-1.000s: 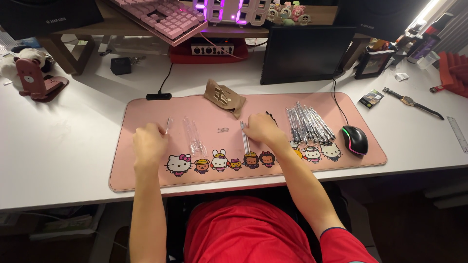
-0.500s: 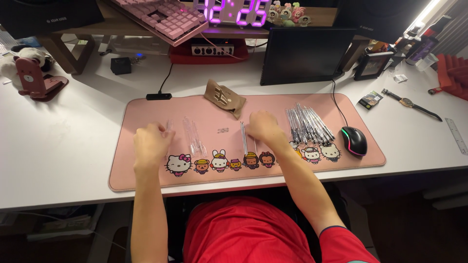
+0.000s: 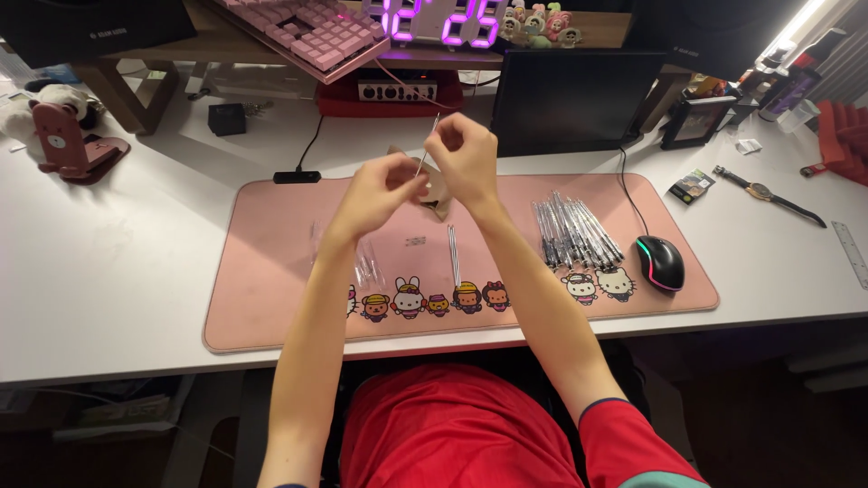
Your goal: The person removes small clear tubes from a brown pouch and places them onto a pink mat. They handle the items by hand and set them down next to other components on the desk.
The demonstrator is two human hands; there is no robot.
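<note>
Both hands are raised above the pink desk mat (image 3: pixel 271 271). My right hand (image 3: pixel 463 160) pinches a thin pen refill (image 3: pixel 429 143) that points up and away. My left hand (image 3: pixel 378 188) is closed around the lower end of the same refill, possibly with a clear tube that I cannot make out. Under the hands lie several thin refills (image 3: pixel 452 253) in the mat's middle and clear tubes (image 3: pixel 365 267) to the left. A row of assembled clear pens (image 3: pixel 575 233) lies to the right. A brown cardboard piece (image 3: pixel 439 188) is half hidden behind the hands.
A black mouse (image 3: pixel 660 262) sits at the mat's right end. A black tablet (image 3: pixel 571 101) leans behind the mat, with a pink keyboard (image 3: pixel 307 34) and a glowing clock (image 3: pixel 434 20) on a shelf. A watch (image 3: pixel 768 193) and small frame (image 3: pixel 694 121) lie right; a pink stand (image 3: pixel 65 145) left.
Both hands have lifted off the mat and come together in the air. The right hand now holds a refill; the camera view has tilted slightly.
</note>
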